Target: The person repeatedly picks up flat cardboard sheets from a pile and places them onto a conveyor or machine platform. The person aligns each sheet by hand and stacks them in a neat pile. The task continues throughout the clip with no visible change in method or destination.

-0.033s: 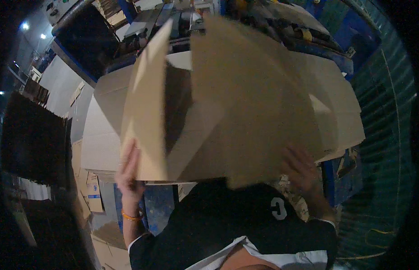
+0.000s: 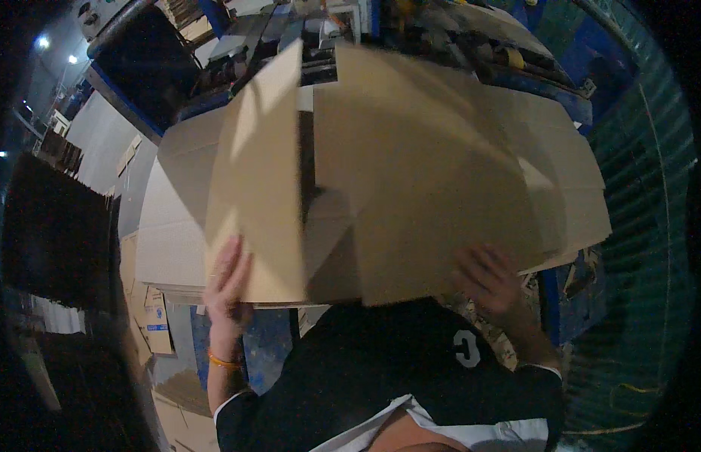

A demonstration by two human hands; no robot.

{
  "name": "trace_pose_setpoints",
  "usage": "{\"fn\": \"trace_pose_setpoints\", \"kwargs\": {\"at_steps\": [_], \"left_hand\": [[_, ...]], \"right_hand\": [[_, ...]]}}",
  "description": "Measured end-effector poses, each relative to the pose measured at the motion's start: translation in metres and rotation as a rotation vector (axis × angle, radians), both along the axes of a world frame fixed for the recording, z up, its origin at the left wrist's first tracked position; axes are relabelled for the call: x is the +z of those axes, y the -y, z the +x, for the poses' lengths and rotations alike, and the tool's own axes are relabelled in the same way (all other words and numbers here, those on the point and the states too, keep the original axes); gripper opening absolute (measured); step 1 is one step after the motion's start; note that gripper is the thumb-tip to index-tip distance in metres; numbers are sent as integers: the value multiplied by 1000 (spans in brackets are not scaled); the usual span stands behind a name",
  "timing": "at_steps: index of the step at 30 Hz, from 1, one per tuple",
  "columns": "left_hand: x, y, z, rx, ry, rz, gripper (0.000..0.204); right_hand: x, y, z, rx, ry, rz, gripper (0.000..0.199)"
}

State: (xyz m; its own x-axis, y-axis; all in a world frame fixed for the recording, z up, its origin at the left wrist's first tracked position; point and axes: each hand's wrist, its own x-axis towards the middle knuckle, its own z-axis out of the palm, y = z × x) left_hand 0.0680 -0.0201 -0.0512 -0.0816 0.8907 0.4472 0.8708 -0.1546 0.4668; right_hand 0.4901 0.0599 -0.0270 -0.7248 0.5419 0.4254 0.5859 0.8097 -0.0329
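Observation:
A brown cardboard sheet (image 2: 433, 173) lies in front of me, its left panel (image 2: 264, 173) and its right panel folded up and inward. A dark gap parts the two panels. Against the outer face of the left panel rests my left hand (image 2: 230, 279), fingers stretched out. My right hand (image 2: 490, 279) has its fingers spread flat on the lower part of the right panel, a little blurred. Beneath the sheet is a stack of flat cardboard (image 2: 173, 241), showing at both sides.
Dark machinery with rollers (image 2: 508, 56) and blue frame parts stands at the far side. A ribbed green wall (image 2: 636, 226) is on the right. Loose cardboard pieces (image 2: 158, 324) and a dark stack (image 2: 60, 226) lie to the left.
Both panels have come further inward, so the gap between them is narrower. My left hand has moved right, and my right hand has moved slightly left, along with the panels.

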Motion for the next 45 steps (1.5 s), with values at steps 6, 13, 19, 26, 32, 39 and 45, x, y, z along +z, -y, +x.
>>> {"fn": "trace_pose_setpoints", "kwargs": {"at_steps": [6,13,19,26,32,39,45], "left_hand": [[18,-25,27,-275,-416,-238,45],[17,-54,13,-340,-476,-210,52],[7,-97,12,-320,-352,-27,49],[0,-174,-16,-271,-305,73,54],[-6,-254,-15,-218,-323,148,59],[-9,-264,-29,95,-354,112,70],[-50,-94,-150,655,-196,368,41]], "right_hand": [[-23,-18,-18,77,111,-114,34],[-45,-54,7,88,131,41,33],[-35,-114,24,-15,120,-61,58],[-27,-189,-5,-36,261,-62,67],[-42,-276,-6,-173,154,-110,56],[-35,-263,-4,-594,189,-67,58],[-52,-148,144,-1125,-282,30,67]]}}
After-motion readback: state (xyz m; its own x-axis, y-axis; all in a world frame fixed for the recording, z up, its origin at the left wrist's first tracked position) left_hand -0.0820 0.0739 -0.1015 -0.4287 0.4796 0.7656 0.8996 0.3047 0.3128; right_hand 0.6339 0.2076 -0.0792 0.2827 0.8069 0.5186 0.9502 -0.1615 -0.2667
